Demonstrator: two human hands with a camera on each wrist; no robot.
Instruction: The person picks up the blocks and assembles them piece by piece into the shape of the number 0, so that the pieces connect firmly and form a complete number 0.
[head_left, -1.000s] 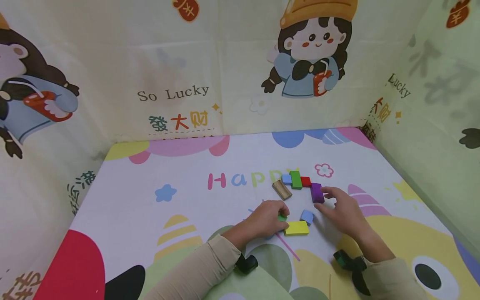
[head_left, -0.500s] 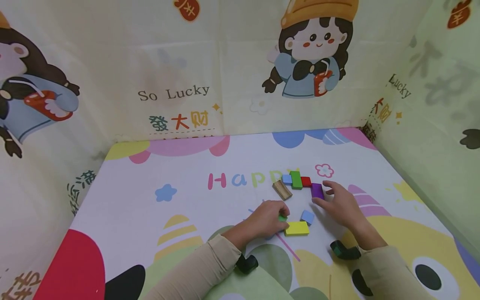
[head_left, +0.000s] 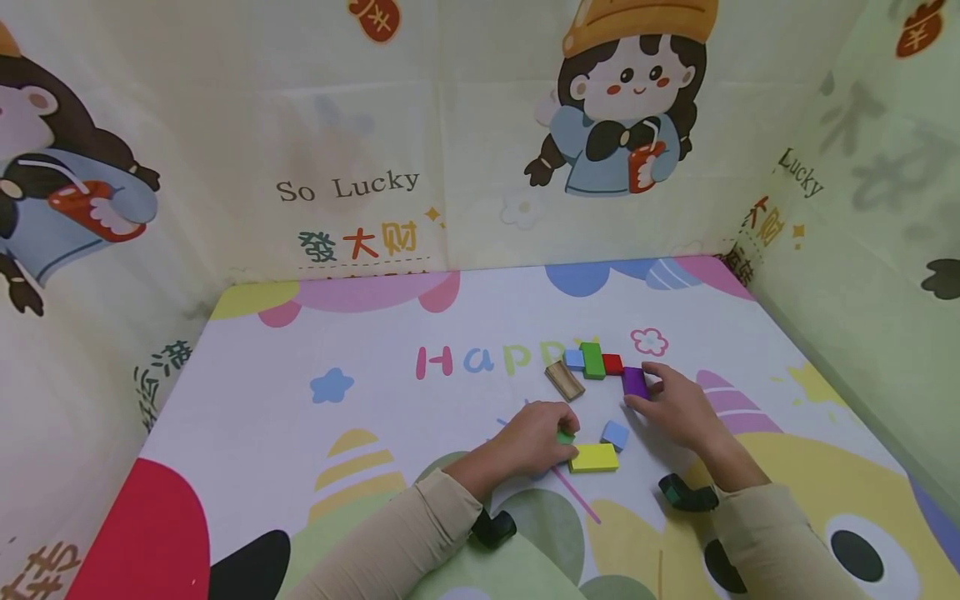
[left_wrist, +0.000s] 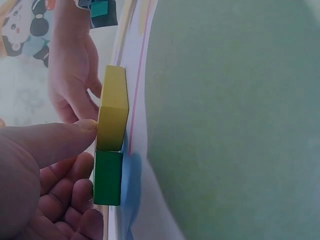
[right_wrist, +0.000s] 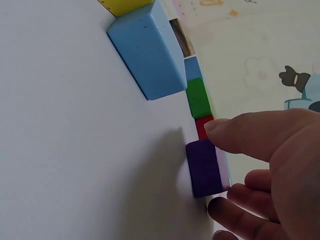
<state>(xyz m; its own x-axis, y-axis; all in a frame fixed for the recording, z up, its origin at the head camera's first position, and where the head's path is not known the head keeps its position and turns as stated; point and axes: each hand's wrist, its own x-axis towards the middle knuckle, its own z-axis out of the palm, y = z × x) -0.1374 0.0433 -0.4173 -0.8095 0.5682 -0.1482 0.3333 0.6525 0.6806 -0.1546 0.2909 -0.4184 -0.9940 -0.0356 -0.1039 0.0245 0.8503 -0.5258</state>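
My left hand (head_left: 534, 437) rests around a small green block (left_wrist: 107, 177), thumb by its seam with a yellow block (head_left: 593, 458) and fingers curled beside it. Most of that green block is hidden in the head view. With thumb and fingers at its ends, my right hand (head_left: 681, 412) pinches a purple block (right_wrist: 205, 168). Close to the purple block lie a red block (head_left: 612, 365), a taller green block (head_left: 592, 361) and a small blue block (head_left: 573, 360) in a row. A second blue block (head_left: 615, 434) stands angled at the yellow block's far right corner.
A brown wooden block (head_left: 564, 381) lies slanted at the left end of the row. All the blocks are on a table (head_left: 420, 333) with a printed cloth, and printed sheets (head_left: 480, 125) rise behind it and at the sides.
My right hand has shifted its fingers on the purple block, loosening and then closing on its ends again. The left hand and the other blocks have stayed in place.
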